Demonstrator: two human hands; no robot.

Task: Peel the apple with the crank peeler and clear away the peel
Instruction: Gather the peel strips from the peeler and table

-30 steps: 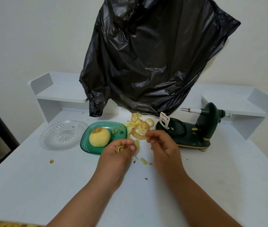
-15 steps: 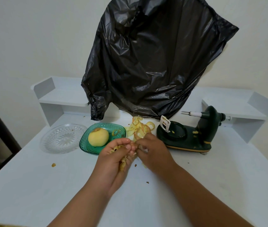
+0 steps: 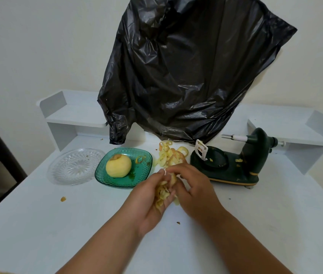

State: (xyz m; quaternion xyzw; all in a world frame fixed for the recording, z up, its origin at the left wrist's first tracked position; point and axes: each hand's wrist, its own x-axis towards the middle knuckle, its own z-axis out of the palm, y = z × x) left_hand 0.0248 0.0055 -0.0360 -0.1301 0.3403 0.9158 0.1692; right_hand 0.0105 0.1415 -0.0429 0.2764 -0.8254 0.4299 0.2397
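A peeled yellow apple (image 3: 118, 166) sits in a green glass dish (image 3: 146, 155). The dark green crank peeler (image 3: 241, 163) stands at the right, its fork bare. A heap of curly apple peel (image 3: 168, 156) lies between dish and peeler. My left hand (image 3: 148, 202) is cupped palm-up around a clump of peel (image 3: 163, 194). My right hand (image 3: 192, 186) presses against it from the right, fingers pinching peel into the left palm. A small curl of peel (image 3: 139, 159) lies in the dish.
A clear glass plate (image 3: 75, 166) lies left of the dish. A black plastic bag (image 3: 186, 72) hangs at the back over the white table (image 3: 58, 234). White shelf units (image 3: 73, 113) stand at both back corners. Small peel scraps (image 3: 63, 199) dot the table.
My two hands have come together above the table. The left hand has turned palm-up and holds more peel, and the right hand has moved left against it.
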